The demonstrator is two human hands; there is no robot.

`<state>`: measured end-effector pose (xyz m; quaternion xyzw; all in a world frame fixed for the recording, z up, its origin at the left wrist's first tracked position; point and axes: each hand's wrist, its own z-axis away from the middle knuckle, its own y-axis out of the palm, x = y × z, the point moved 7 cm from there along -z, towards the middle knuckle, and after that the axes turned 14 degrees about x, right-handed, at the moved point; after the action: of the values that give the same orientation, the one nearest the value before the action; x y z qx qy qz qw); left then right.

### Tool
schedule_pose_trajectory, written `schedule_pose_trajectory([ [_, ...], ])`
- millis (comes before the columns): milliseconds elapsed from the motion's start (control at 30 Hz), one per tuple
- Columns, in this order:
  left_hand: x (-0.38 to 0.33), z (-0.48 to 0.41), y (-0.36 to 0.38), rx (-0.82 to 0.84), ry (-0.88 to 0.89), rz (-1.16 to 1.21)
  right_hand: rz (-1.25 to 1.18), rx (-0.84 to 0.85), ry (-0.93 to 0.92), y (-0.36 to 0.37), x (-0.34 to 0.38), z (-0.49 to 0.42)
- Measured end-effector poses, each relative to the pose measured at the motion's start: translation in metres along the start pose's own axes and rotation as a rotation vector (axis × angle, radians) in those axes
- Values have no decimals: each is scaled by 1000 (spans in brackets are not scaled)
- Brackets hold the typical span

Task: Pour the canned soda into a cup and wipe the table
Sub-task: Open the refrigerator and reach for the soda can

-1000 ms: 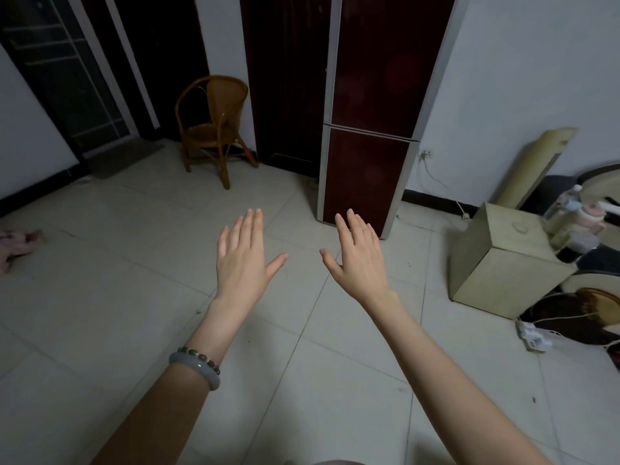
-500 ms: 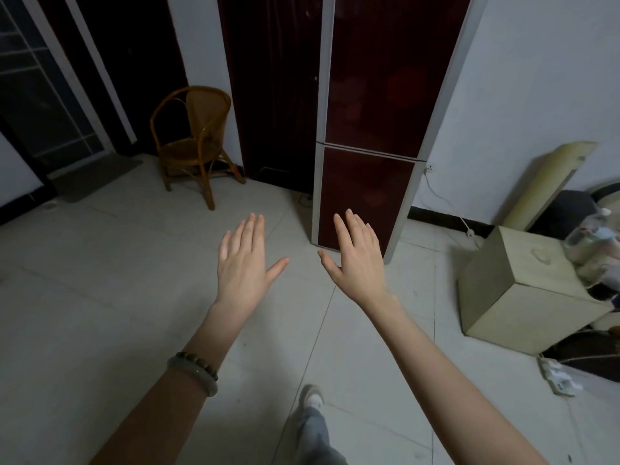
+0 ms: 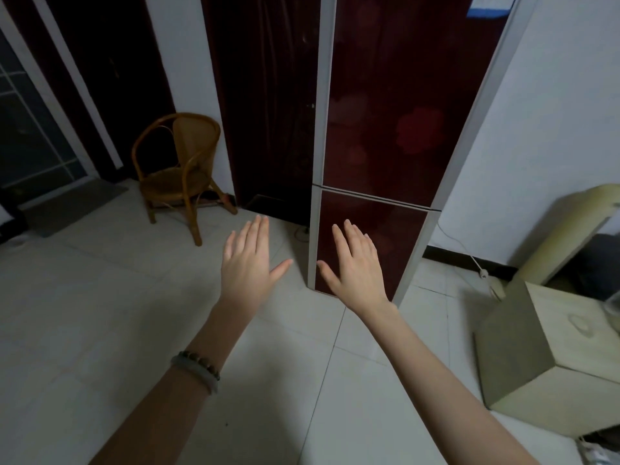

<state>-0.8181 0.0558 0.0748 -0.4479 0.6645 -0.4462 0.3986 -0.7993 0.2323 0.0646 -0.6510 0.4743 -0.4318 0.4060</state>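
— Starting far left?
— Can make out a glass door (image 3: 30, 146), with a grey mat (image 3: 72, 204) lying on the pale floor tiles (image 3: 100, 313) before it. Further right, find a wicker chair (image 3: 181, 169) standing upright near the white wall (image 3: 188, 62).
— And then the hands?
— Next meet the left hand (image 3: 250, 273), stretched forward palm down above the tiles, with fingers straight and close together, thumb spread wide, holding nothing. Can count two bracelets (image 3: 199, 367) on that wrist, one beaded, one pale and smooth.
— Right of that?
— See a tall dark-red fridge (image 3: 385, 129) with both doors closed. Find the right hand (image 3: 359, 273) raised in front of its lower door, mirroring the left, with fingers straight, thumb out, gripping nothing. Cannot tell whether touching the door or merely before it.
— Further on?
— Spot a white cable (image 3: 482, 272) running down to the floor by the wall, then a beige box (image 3: 563, 357) sitting on the tiles at far right, with a cream roll (image 3: 570, 229) leaning behind it.
— Soda can, cup, table?
— Cannot tell where from this view.
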Motion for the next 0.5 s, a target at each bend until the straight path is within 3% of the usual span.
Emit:
schedule_pose_trajectory([
  [500,27,-194,74,29,50,3,31,-15,55,57,-64,-180],
])
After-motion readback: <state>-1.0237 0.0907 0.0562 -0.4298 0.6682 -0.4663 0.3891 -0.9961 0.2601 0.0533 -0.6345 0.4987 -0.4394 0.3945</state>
